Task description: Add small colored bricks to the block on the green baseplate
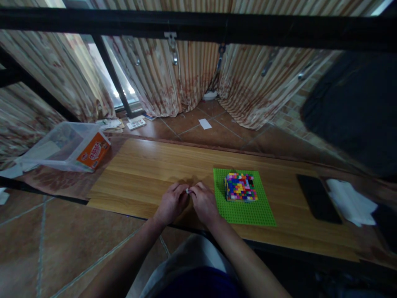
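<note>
My left hand (pixel 172 203) and my right hand (pixel 203 202) meet over the near part of the wooden board, fingertips pinched together. Between them shows a small white piece (pixel 187 191), too small to make out in detail; both hands close on it. Just right of my right hand lies a green studded baseplate (pixel 248 216). On its upper middle stands a block of many-coloured toy bricks (pixel 240 187), built several layers high, with a dark gap near its right side.
A clear plastic bin (pixel 58 145) and an orange box (pixel 93 152) stand at the left end of the wooden board (pixel 149 161). Toward the right lie a black flat slab (pixel 318 198) and white paper (pixel 352 202). A dark metal bar (pixel 198 27) crosses above, before curtains.
</note>
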`<move>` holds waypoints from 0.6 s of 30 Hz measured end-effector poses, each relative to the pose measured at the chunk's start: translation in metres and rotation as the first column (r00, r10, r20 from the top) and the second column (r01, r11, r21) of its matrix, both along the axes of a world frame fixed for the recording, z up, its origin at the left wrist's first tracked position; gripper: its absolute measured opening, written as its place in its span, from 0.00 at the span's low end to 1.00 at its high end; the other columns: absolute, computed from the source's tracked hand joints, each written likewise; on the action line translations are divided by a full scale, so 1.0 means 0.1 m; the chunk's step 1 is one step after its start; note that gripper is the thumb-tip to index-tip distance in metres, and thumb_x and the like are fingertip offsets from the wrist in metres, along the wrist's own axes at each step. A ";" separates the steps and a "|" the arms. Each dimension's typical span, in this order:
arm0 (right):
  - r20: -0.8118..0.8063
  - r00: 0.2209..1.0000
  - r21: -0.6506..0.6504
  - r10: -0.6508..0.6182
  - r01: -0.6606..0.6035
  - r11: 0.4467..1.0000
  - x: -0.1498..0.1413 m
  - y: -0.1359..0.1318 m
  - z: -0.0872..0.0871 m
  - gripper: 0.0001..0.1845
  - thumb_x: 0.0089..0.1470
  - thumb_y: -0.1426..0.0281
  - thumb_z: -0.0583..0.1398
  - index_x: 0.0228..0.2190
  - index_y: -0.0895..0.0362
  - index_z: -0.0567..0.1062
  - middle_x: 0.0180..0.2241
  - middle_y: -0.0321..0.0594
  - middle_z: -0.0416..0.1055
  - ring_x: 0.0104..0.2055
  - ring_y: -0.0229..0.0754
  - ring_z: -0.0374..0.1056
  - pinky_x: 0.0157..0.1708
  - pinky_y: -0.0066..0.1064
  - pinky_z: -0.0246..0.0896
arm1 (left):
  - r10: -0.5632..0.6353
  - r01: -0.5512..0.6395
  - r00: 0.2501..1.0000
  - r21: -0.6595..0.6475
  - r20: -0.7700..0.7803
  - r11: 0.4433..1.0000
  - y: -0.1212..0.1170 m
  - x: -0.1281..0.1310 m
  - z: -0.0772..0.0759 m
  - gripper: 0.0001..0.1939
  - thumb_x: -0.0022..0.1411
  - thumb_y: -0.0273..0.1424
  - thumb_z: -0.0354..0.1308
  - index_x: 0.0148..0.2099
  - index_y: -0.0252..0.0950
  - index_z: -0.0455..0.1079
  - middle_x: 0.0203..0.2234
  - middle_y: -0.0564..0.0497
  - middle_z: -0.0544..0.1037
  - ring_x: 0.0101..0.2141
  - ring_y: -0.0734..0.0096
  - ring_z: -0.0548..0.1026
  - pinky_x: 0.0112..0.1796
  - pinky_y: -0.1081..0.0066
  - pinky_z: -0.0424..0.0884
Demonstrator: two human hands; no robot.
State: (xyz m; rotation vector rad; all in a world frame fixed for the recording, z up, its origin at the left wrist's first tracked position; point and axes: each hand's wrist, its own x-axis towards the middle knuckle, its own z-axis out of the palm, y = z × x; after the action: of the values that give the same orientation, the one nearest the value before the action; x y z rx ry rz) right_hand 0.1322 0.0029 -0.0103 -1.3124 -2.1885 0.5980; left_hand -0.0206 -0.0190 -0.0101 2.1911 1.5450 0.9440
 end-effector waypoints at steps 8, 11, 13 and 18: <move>0.015 1.000 0.008 -0.017 0.017 1.000 0.00 -0.01 -0.03 0.13 0.63 0.72 0.51 0.31 0.55 0.74 0.34 0.40 0.68 0.40 0.42 0.64 0.42 0.32 0.58 | -0.003 0.002 0.997 -0.012 -0.076 1.000 0.04 0.04 0.03 0.07 0.66 0.29 0.50 0.41 0.37 0.69 0.34 0.47 0.74 0.35 0.67 0.73 0.38 0.67 0.70; 0.013 0.998 -0.006 -0.055 0.055 0.998 0.00 -0.01 -0.03 0.13 0.63 0.72 0.51 0.31 0.55 0.74 0.34 0.40 0.68 0.40 0.42 0.64 0.42 0.32 0.59 | 0.055 -0.056 0.989 -0.003 -0.137 0.998 0.05 0.07 0.03 0.07 0.65 0.29 0.50 0.36 0.37 0.68 0.31 0.48 0.73 0.33 0.66 0.72 0.36 0.67 0.69; 0.018 0.997 -0.009 -0.079 0.079 0.997 -0.01 -0.01 -0.04 0.13 0.63 0.72 0.52 0.30 0.55 0.74 0.34 0.41 0.68 0.41 0.43 0.64 0.43 0.33 0.59 | 0.072 -0.072 0.984 0.004 -0.162 0.997 0.07 0.09 0.02 0.08 0.65 0.29 0.50 0.33 0.38 0.66 0.29 0.49 0.72 0.31 0.67 0.71 0.35 0.68 0.69; 0.030 0.996 -0.010 -0.087 0.087 0.996 -0.03 -0.02 -0.05 0.13 0.63 0.73 0.51 0.30 0.55 0.73 0.34 0.41 0.69 0.42 0.43 0.64 0.44 0.34 0.60 | 0.049 -0.048 0.984 0.009 -0.170 0.999 0.09 0.09 0.02 0.08 0.64 0.27 0.50 0.31 0.38 0.64 0.27 0.50 0.71 0.30 0.68 0.70 0.33 0.69 0.67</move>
State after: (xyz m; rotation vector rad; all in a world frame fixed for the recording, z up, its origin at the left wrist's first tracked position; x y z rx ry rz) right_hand 0.1293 0.0011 -0.0150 -1.4226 -2.1419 0.5612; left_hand -0.0118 -0.0100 -0.0081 2.2992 1.6795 0.7925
